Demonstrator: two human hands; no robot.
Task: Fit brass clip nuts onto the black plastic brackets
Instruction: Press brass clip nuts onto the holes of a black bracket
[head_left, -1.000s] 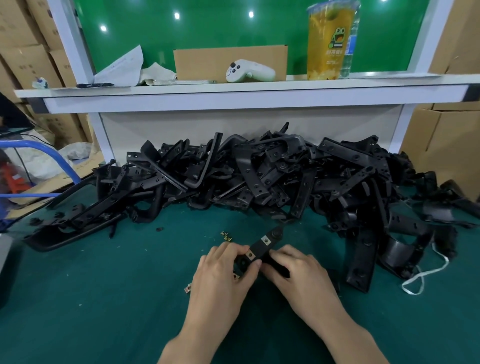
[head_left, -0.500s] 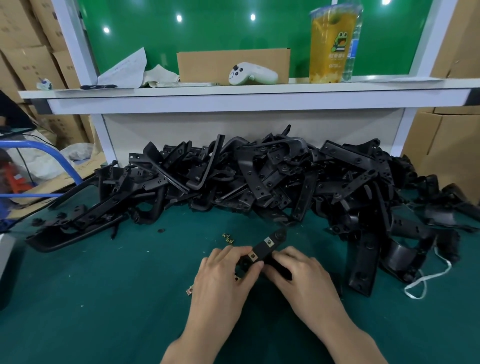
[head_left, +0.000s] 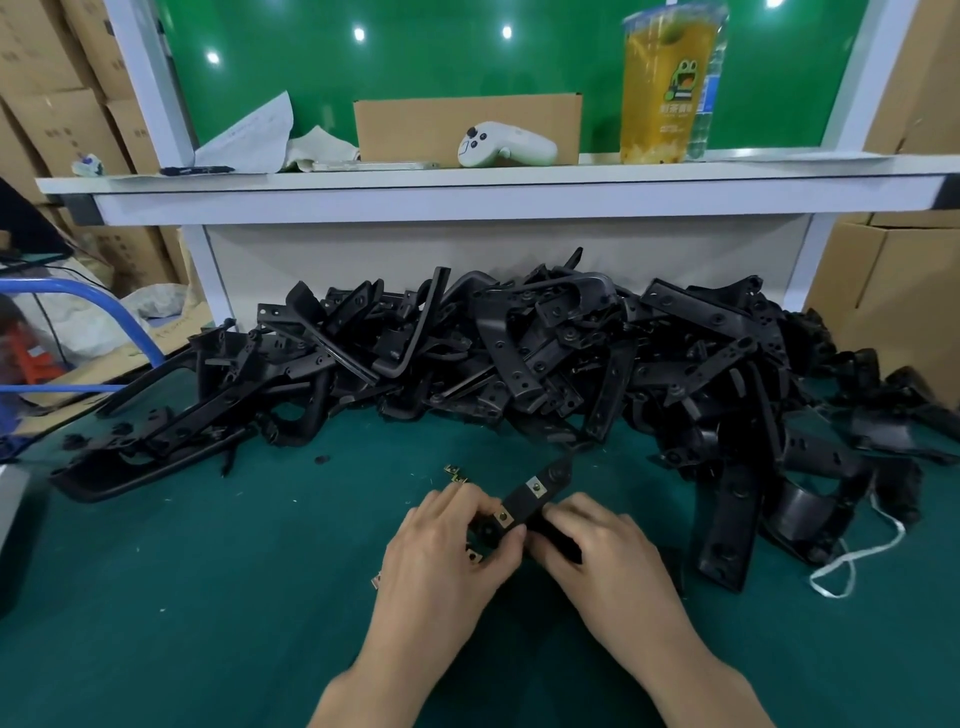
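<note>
Brass clip nuts are seen seated as before on the black bracket, pinched at lower centre over the counter by left hand and right hand fingers, so little has changed and fitting is judged unfinished.

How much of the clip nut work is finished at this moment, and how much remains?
Done: two brass clip nuts sit on the held bracket. In hand: left hand and right hand grip it. Left: loose nuts and the big bracket pile.
</note>
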